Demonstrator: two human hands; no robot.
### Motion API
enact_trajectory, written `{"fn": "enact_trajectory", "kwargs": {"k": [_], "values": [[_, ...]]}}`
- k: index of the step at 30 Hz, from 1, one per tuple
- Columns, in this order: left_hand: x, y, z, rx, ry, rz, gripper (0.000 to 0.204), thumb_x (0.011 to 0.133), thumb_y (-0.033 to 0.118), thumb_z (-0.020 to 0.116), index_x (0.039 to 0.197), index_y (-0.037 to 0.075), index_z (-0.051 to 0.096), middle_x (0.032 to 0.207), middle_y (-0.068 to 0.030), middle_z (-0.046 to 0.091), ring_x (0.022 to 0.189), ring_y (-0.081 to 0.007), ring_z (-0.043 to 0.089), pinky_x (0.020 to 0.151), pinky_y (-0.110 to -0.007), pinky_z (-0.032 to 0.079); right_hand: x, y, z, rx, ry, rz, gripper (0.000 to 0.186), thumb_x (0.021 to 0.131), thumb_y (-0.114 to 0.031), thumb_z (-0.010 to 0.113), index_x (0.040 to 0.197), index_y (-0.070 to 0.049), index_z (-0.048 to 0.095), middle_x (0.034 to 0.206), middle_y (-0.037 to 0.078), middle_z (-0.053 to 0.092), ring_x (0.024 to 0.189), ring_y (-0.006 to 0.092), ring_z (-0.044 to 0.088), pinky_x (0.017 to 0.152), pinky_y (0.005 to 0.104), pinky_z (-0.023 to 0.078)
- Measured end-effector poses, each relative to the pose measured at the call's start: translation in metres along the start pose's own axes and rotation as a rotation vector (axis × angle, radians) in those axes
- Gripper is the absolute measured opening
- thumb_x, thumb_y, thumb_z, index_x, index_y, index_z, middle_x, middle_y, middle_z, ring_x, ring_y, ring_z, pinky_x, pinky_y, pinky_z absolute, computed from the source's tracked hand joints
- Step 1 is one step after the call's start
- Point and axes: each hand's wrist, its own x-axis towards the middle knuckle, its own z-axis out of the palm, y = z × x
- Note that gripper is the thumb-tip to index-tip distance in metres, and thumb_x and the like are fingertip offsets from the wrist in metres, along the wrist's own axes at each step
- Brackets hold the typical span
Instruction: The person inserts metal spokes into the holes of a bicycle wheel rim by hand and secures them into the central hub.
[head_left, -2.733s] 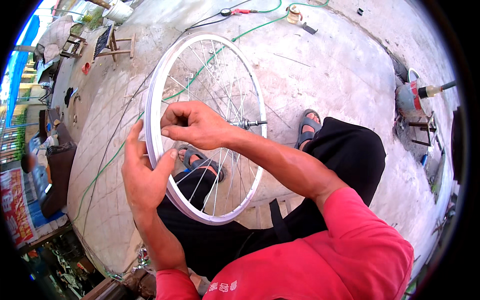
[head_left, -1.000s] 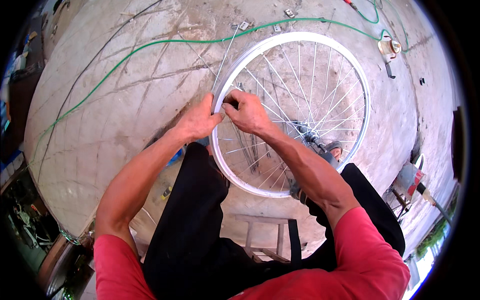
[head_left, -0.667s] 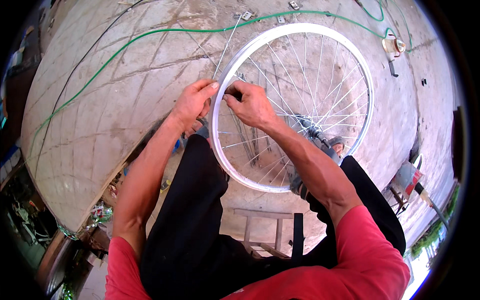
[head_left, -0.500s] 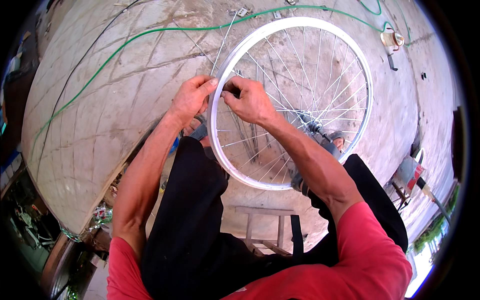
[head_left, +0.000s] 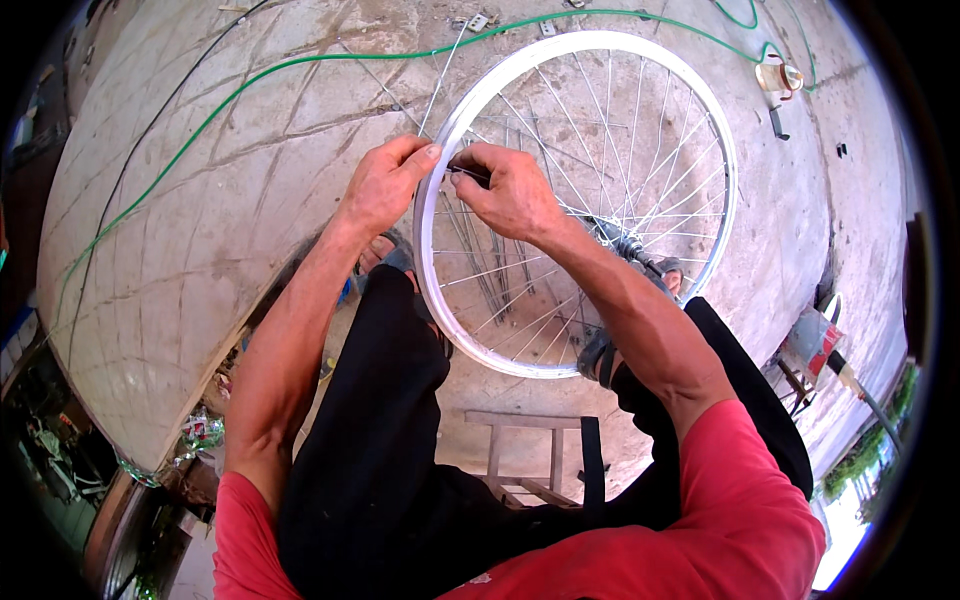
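Note:
A silver bicycle wheel rim stands tilted in front of me, with thin metal spokes running from its hub to the rim. At its upper left edge my left hand grips the rim, thumb on the outer face and the other fingers curled, partly hidden. Just inside the rim, opposite my left thumb, my right hand pinches the thin end of a spoke between thumb and fingertips. My right forearm crosses over the wheel and covers part of the spokes.
Loose spokes lie on the concrete floor under the wheel. A green hose curves across the far floor. A small wooden stool is between my legs. At right are a jug and a bucket-like container.
My right hand has shifted slightly right and its fingers have turned, so the pinched spoke end shows. My left hand has moved slightly up along the rim.

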Motion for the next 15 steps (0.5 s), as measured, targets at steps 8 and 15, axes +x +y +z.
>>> {"fn": "enact_trajectory", "kwargs": {"k": [8,15], "values": [[-0.020,-0.021,0.029,-0.303,0.365,0.086,0.030,0.098,0.017,0.067,0.120,-0.003,0.069,0.096,-0.0088,0.073,0.089,-0.0135,0.066,0.079,-0.029,0.053,-0.015,0.012,-0.014,-0.134,0.009,-0.018,0.028,0.093,-0.027,0.060,0.099,-0.003,0.072,0.087,0.021,0.071,0.082,0.0403,0.069,0.074,0.0486,0.054],[-0.033,-0.019,0.022,-0.202,0.269,-0.081,0.030,0.093,0.015,0.072,0.118,-0.001,0.070,0.089,-0.0063,0.072,0.076,-0.0092,0.063,0.065,-0.024,0.050,-0.018,0.021,-0.008,-0.011,0.052,-0.042,0.026,0.095,-0.023,0.061,0.103,-0.001,0.072,0.082,0.020,0.070,0.073,0.0359,0.069,0.068,0.0439,0.053]]}}
